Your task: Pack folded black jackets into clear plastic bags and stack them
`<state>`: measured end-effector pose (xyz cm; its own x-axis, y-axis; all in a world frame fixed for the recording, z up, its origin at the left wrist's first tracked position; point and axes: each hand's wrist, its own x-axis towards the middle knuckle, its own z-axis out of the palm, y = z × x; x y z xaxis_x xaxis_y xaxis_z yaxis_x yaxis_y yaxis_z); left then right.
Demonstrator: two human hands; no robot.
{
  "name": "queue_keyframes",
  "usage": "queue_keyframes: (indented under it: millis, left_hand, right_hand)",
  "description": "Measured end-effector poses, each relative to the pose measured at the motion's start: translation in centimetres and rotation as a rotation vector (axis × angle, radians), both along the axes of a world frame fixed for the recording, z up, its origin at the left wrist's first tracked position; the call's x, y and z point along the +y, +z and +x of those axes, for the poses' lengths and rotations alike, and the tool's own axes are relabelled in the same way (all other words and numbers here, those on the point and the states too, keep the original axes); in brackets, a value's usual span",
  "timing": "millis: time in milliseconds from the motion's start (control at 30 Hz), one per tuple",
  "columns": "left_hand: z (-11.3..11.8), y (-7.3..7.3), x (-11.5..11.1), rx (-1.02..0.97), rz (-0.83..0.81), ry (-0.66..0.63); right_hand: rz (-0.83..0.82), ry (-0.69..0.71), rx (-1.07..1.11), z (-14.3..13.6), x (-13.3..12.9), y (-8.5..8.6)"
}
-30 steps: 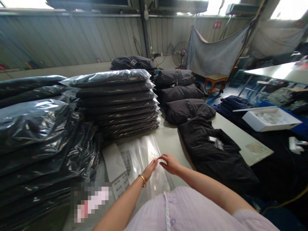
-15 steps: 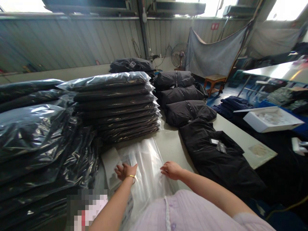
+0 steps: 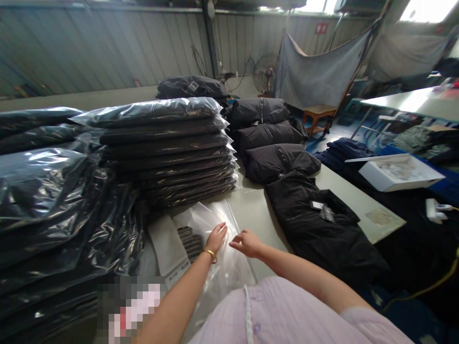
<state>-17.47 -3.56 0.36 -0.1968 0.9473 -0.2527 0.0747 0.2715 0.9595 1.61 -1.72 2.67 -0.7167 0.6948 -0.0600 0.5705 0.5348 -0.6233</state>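
Your left hand (image 3: 216,237) is lying on the clear plastic (image 3: 229,279), its fingers close together and pointing to 1 o'clock; whether that grip is pinching any of it, you cannot tell from here. Your right hand (image 3: 247,242) is hovering over or touching the plastic's right edge, its grip loosely curled and its fingertips pointing to 9 o'clock, near your left hand but apart from it. Whether it is pinching the plastic, you cannot tell either. A gold bracelet (image 3: 211,256) is circling your left wrist.

The plastic is lying on the table (image 3: 258,203) right in front of you, its far left part creasing and lifting. Just beside it at 9 o'clock from your hands, striped sheets (image 3: 190,242) are showing, with a pale card (image 3: 167,241) lying beyond them. At 10 to 11 o'clock, a tall stack (image 3: 168,155) of bagged dark garments is standing, and a glossy pile (image 3: 46,191) is rising nearer 9 to 10. Black bundles (image 3: 283,160) are sitting at 1 o'clock. A black garment (image 3: 304,220) is spreading at 2 to 3 o'clock, carrying a white tag (image 3: 316,205). Well past it, toward 2, an open white box (image 3: 401,174) is resting on dark cloth.
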Motion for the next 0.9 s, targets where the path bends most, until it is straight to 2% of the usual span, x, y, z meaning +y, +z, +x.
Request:
queue_keyframes:
  millis: [100,233,333,467,600,700,800,900]
  left_hand:
    - [1.3,1.2,-0.1,-0.119,-0.119,-0.034]
    - [1.9,2.8,-0.7,-0.246,-0.131,-0.138]
    - [1.1,3.9,-1.1,-0.269,-0.118,-0.167]
    - [-0.9,4.7,-1.2,-0.201,-0.105,-0.177]
    - [-2.9,4.1,-1.3,0.017,-0.162,-0.271]
    - [-3.8,3.1,-1.7,0.323,-0.196,-0.368]
    - [-4.3,2.4,-2.5,0.661,-0.102,-0.37]
    - [-4.6,2.1,-3.3,0.877,-0.043,-0.353]
  right_hand:
    - [-0.206,-0.135,-0.063,-1.3,0.0,-0.5]
    - [-0.312,-0.308,-0.083,-2.4,0.1,-1.5]
    - [-0.385,-0.436,-0.025,-2.4,0.4,-2.2]
    - [-0.452,-0.482,0.046,-1.7,0.6,-2.9]
    - [-0.52,-0.529,0.088,-1.3,0.4,-3.4]
    - [-0.553,-0.566,0.125,-1.4,0.3,-3.9]
    - [-0.585,-0.596,0.172,-1.5,0.6,-4.4]
    - [-0.613,-0.621,0.224,-1.6,1.0,-4.7]
